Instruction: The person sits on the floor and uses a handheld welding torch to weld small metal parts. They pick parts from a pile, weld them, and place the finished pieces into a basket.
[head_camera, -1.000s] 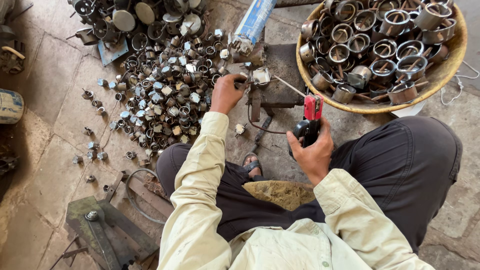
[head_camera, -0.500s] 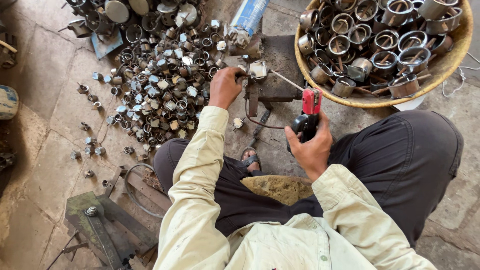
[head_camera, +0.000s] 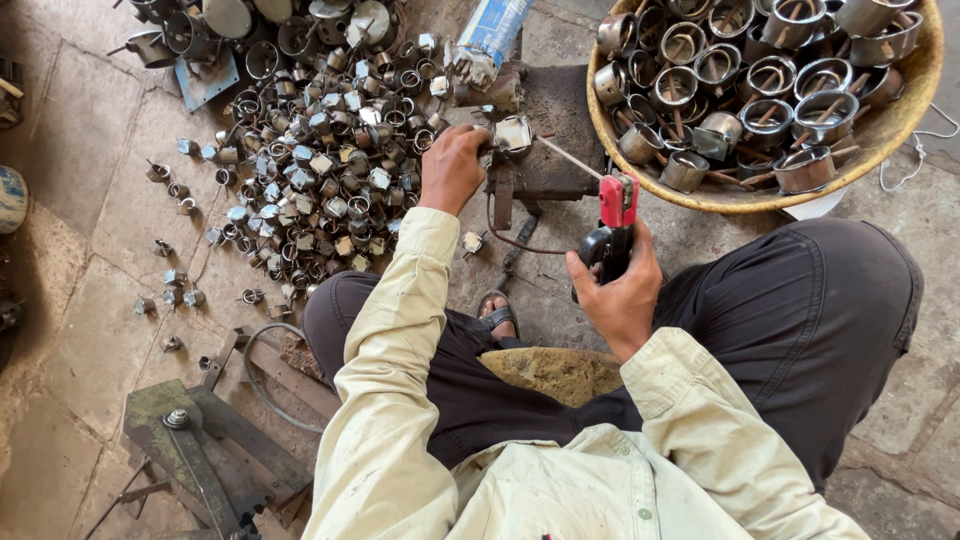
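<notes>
Left hand (head_camera: 452, 168) now pinching small metal piece (head_camera: 513, 133) on iron block (head_camera: 545, 150), fingers closed. Right hand (head_camera: 618, 285) staying wrapped around red-tipped electrode holder (head_camera: 613, 222), rod tip nearing piece; weld looking imminent.

Seated on the stone floor (head_camera: 90, 300). Left hand (head_camera: 452, 168) pressing a small metal ring piece (head_camera: 512, 133) onto a dark block (head_camera: 548, 140); right hand (head_camera: 615, 285) closed around a red-tipped electrode holder (head_camera: 612, 225). Loose metal rings (head_camera: 320, 170) heaped left, basket (head_camera: 900, 110) of ring-handled cups right.

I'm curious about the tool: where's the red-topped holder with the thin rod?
In the right hand, right of centre, its rod pointing at the small metal piece under the left hand.
</notes>
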